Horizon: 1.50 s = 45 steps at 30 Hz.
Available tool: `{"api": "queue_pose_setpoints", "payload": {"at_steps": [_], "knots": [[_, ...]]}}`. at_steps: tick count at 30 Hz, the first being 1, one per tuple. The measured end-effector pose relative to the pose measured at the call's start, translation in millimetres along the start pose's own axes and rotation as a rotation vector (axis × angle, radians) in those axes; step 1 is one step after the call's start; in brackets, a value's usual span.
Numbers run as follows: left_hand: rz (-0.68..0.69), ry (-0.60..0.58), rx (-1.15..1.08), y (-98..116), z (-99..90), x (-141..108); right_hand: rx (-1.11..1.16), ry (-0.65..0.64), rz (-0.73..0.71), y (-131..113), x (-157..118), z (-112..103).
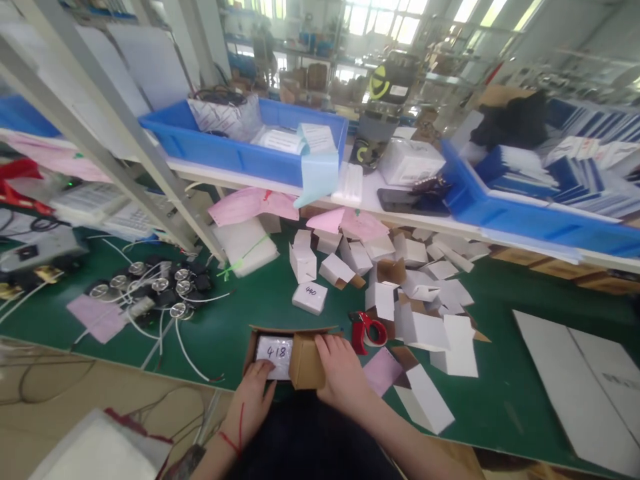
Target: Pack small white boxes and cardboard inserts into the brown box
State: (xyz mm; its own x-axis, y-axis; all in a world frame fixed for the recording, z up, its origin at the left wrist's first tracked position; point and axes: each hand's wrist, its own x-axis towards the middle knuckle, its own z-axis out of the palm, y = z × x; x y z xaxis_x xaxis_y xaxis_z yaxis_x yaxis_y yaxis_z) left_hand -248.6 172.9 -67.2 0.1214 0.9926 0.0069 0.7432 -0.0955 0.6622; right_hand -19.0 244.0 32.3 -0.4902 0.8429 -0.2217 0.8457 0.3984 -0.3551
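Observation:
A small brown cardboard box (305, 363) lies at the near edge of the green table (250, 313), its flaps open. Inside it sits a white pack marked "418" (274, 357). My left hand (253, 400) touches the near side of that pack and the box's left end. My right hand (343, 373) presses on the box's right flap. A red tape dispenser (367, 331) stands just right of my right hand. Another small white box marked "440" (310, 297) rests behind the brown box.
A heap of several folded white cartons (425, 293) covers the table's middle. Round metal parts with white cables (150, 290) lie at left. Blue bins (240, 143) stand on the shelf above. Flat grey sheets (580, 380) lie at right. Pink papers (250, 203) hang off the shelf.

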Motion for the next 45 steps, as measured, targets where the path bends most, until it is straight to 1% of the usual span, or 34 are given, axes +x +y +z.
{"api": "queue_pose_setpoints", "payload": {"at_steps": [3, 5, 7, 10, 13, 14, 16, 17, 19, 21, 22, 24, 27, 30, 31, 33, 35, 37, 38, 40, 42, 44, 45], "knots": [[-0.031, 0.034, -0.002, 0.4, 4.5, -3.0, -0.049, -0.04, -0.004, -4.9, 9.4, -6.1], [-0.045, 0.057, -0.015, 0.8, 7.5, -3.9, -0.067, -0.072, -0.011, -3.4, 15.1, -6.5], [-0.062, 0.067, -0.056, 3.3, 9.0, -2.1, -0.078, -0.119, -0.027, 1.1, 19.6, -0.9], [-0.104, 0.065, -0.208, 11.8, 8.9, 7.4, -0.063, -0.155, -0.048, 9.6, 21.3, 16.1], [-0.118, 0.043, -0.33, 19.9, 9.5, 20.7, 0.03, -0.107, -0.087, 19.6, 15.0, 28.6], [-0.112, 0.032, -0.334, 21.1, 10.3, 24.6, 0.084, -0.087, -0.117, 23.9, 11.0, 28.8], [-0.089, 0.02, -0.308, 20.8, 13.0, 30.3, 0.221, -0.042, -0.155, 34.4, 0.8, 22.2], [-0.076, 0.019, -0.292, 19.7, 14.6, 32.0, 0.293, -0.007, -0.147, 40.3, -5.4, 16.2], [-0.051, 0.026, -0.265, 16.7, 18.1, 33.6, 0.408, 0.093, -0.068, 51.7, -18.8, 2.2], [-0.027, 0.05, -0.236, 14.5, 20.8, 34.0, 0.448, 0.178, 0.026, 58.7, -31.2, -8.4], [-0.017, 0.061, -0.222, 14.0, 21.5, 34.1, 0.44, 0.19, 0.043, 59.3, -35.8, -10.6], [0.0, 0.066, -0.207, 14.2, 21.1, 34.5, 0.388, 0.15, 0.0, 54.1, -39.4, -7.5], [0.014, 0.012, -0.232, 15.1, 16.1, 35.7, 0.273, 0.072, -0.104, 35.1, -28.2, 10.9], [0.004, -0.043, -0.278, 14.7, 8.2, 35.8, 0.187, 0.04, -0.087, 17.8, -8.4, 25.1], [-0.01, -0.046, -0.295, 14.1, 5.7, 35.3, 0.199, 0.047, -0.073, 14.6, -3.9, 24.7], [-0.06, -0.027, -0.331, 12.4, 1.8, 33.4, 0.326, 0.093, -0.051, 13.5, -2.3, 14.0], [-0.119, 0.007, -0.368, 9.9, 0.5, 30.9, 0.542, 0.146, -0.018, 18.8, -11.2, -6.8], [-0.152, 0.031, -0.393, 7.3, 2.1, 28.5, 0.75, 0.172, 0.048, 29.5, -27.8, -29.9], [-0.151, 0.041, -0.393, 6.4, 3.5, 27.7, 0.832, 0.192, 0.095, 36.1, -37.5, -39.7], [-0.119, 0.068, -0.355, 6.1, 6.2, 26.9, 0.945, 0.284, 0.233, 50.1, -56.7, -51.7], [-0.06, 0.104, -0.264, 8.9, 6.8, 27.3, 1.016, 0.4, 0.398, 62.2, -73.5, -52.9], [0.014, 0.13, -0.152, 13.7, 4.1, 28.1, 1.064, 0.489, 0.541, 69.9, -87.1, -45.9], [0.045, 0.141, -0.102, 16.0, 1.9, 28.4, 1.083, 0.516, 0.59, 71.9, -92.7, -40.7]]}}
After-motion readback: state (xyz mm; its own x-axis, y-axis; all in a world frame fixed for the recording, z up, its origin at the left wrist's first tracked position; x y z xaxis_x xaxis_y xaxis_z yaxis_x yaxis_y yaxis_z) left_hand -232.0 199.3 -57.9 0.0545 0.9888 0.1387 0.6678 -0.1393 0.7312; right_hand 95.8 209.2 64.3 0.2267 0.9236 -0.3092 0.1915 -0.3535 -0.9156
